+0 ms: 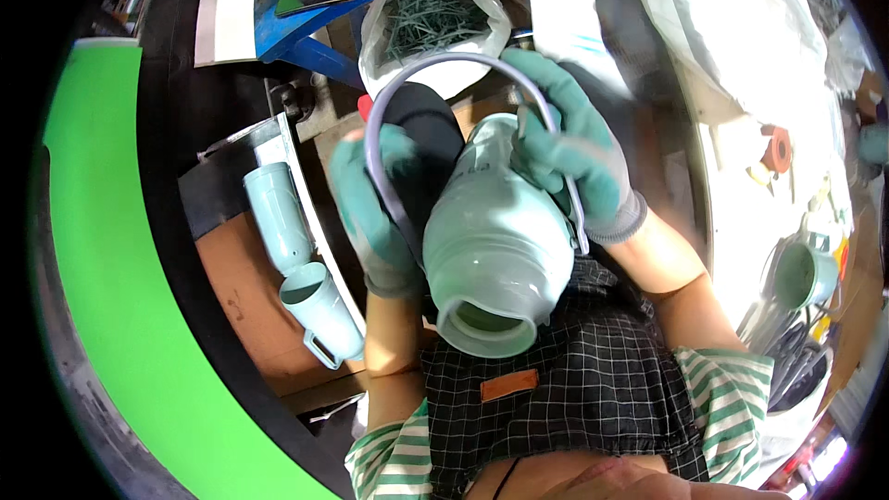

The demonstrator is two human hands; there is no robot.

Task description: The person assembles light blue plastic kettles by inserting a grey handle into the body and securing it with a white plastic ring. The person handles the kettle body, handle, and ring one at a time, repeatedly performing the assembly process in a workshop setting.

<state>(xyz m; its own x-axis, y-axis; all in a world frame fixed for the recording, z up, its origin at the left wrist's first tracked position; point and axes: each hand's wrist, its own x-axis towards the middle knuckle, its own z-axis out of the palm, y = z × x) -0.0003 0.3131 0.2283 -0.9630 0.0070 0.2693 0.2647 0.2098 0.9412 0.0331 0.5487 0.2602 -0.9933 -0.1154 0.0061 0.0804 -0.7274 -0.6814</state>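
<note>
Glossy pale-green jug [500, 255] with flared open mouth and lavender hoop handle [454, 57] is held tilted before the checked apron [602, 361]. Handle is gripped by the curled, gloved right hand [590, 156]; left hand [356, 204] is half-curled beside it, grip cannot be told.

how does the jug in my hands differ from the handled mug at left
The jug looks bigger and rounder; the mug is slimmer and straighter-sided. The jug sits between the left hand and right hand; the mug lies apart. The jug's mouth faces the person's body, the mug's tips away from it. Both are pale blue-green, mouths open.
</note>
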